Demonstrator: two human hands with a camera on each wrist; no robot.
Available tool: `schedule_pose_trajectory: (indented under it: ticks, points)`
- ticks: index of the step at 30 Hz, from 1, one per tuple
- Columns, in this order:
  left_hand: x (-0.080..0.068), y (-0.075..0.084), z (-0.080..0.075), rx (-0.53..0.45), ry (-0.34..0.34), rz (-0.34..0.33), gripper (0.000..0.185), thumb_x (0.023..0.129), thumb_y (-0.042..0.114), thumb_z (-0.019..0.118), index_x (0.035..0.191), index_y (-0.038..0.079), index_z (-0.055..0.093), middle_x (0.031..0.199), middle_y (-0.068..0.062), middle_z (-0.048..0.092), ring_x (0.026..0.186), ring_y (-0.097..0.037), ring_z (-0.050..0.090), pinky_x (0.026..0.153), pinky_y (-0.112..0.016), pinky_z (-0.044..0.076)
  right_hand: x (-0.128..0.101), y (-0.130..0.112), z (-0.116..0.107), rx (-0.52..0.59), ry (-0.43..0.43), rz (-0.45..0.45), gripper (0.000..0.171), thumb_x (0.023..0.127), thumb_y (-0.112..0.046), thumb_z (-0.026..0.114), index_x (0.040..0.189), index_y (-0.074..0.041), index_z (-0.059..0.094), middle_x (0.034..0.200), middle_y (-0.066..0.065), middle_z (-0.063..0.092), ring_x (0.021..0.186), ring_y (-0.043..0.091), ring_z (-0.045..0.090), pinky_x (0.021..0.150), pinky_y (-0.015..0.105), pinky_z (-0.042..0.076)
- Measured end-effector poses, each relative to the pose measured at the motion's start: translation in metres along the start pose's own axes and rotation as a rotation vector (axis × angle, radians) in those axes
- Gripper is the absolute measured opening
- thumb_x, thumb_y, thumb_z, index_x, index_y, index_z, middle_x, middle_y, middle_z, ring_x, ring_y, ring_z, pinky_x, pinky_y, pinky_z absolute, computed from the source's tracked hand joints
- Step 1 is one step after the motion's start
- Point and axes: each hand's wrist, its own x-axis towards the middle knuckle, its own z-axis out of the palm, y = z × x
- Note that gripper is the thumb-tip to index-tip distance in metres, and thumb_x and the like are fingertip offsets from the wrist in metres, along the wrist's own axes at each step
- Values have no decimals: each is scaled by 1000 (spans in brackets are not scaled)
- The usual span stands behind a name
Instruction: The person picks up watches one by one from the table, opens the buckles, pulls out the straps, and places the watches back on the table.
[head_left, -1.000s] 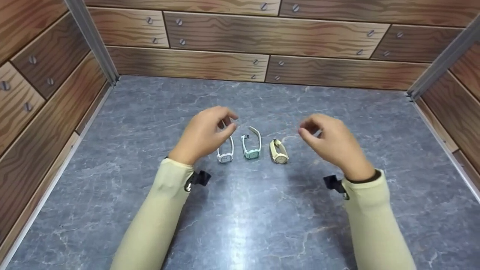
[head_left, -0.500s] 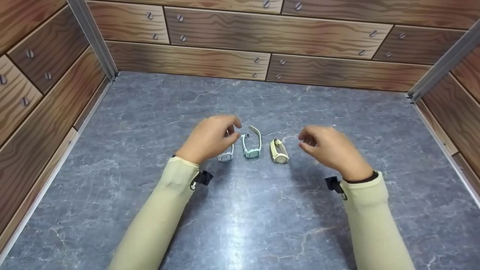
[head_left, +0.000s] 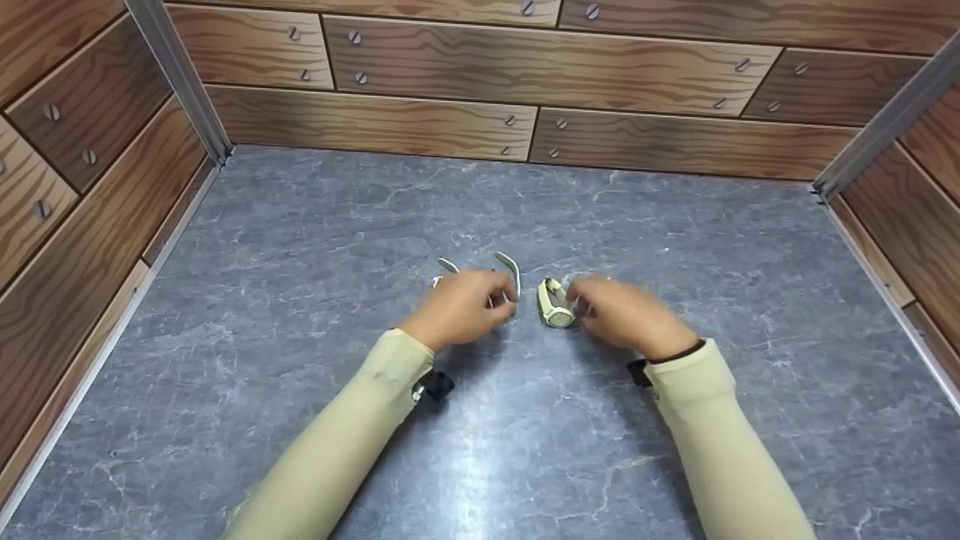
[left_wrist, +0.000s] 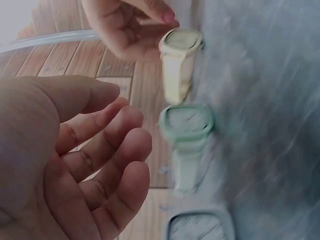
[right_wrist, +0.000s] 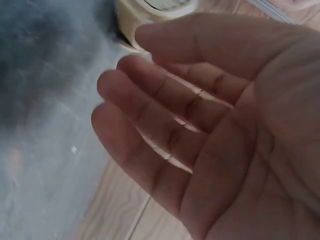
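Three small watches stand in a row on the grey marble-look table. My left hand hovers low over the left two, hiding most of the white watch and the mint watch; only their straps stick up behind it. In the left wrist view its fingers are loosely curled beside the mint watch and hold nothing. My right hand is at the cream watch, with its fingers relaxed in the right wrist view. One fingertip is at the cream watch's face.
Wood-pattern walls with screw heads close off the table at the back and both sides, with metal posts in the corners. Bare table surface lies all round the watches.
Both hands came down and inward. The left moved right, over the white watch toward the mint one. The right moved left, up to the cream watch.
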Motion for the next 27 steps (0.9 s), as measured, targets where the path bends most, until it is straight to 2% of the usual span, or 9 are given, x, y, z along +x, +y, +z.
schedule_pose_trajectory:
  ticks: [8, 13, 18, 22, 27]
  points:
    - [4, 2, 17, -10, -24, -25, 11, 98, 23, 67, 102, 15, 75, 85, 5, 69, 76, -11, 61, 73, -32, 53, 8, 1, 10, -21, -21, -83, 14, 87, -2, 73, 93, -12, 65, 85, 1, 62, 77, 19, 58, 70, 43, 52]
    - [5, 3, 19, -9, -57, -44, 11, 98, 25, 68, 102, 16, 74, 83, 7, 67, 74, -10, 60, 72, -32, 53, 10, 3, 12, 4, 2, -109, 11, 90, -8, 75, 89, -13, 65, 80, -2, 61, 73, 16, 56, 68, 41, 51]
    - [5, 3, 18, -22, -49, -25, 11, 98, 23, 68, 101, 14, 74, 81, 6, 66, 73, -11, 59, 72, -32, 52, 11, 5, 13, 26, 40, -126, 11, 89, -10, 77, 86, -14, 67, 76, -4, 61, 69, 13, 54, 65, 38, 48]
    - [6, 2, 10, -48, -36, -21, 12, 98, 21, 67, 104, 13, 74, 84, 4, 69, 76, -11, 60, 74, -32, 52, 10, 5, 10, 29, 66, -118, 11, 89, -12, 78, 85, -14, 69, 76, -5, 63, 69, 13, 55, 65, 38, 50]
    - [3, 9, -15, -109, 33, -54, 14, 100, 23, 66, 108, 14, 73, 90, 4, 71, 80, -11, 63, 76, -32, 54, 5, 1, 1, 38, 128, -113, 8, 89, -10, 77, 87, -15, 70, 84, -2, 69, 77, 16, 63, 72, 42, 56]
